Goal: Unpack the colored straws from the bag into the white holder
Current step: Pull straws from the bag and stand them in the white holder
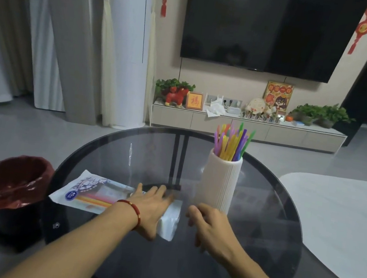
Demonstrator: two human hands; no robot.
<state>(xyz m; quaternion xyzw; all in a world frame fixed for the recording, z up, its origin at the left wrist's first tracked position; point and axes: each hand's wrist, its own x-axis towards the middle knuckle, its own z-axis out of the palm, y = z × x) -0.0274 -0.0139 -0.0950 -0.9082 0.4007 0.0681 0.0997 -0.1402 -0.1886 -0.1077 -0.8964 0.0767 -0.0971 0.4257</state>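
Two hands low over tabletop (142, 156). My left hand (152, 207) flat, open on bag (91, 194), bag's long axis running leftward; right hand (208, 223) loosely curled, empty, nearer white holder (218, 185) with colored straws (232, 143).

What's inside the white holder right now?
Colored straws stand in the holder, tops fanning above the rim. Its opaque wall hides their lower ends and anything beneath.

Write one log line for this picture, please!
straws: in white holder | bag: flat under left hand | right hand: empty

Red-lined bin (10, 182) beside the glass table (142, 156) — television (262, 28) (dark) beyond.
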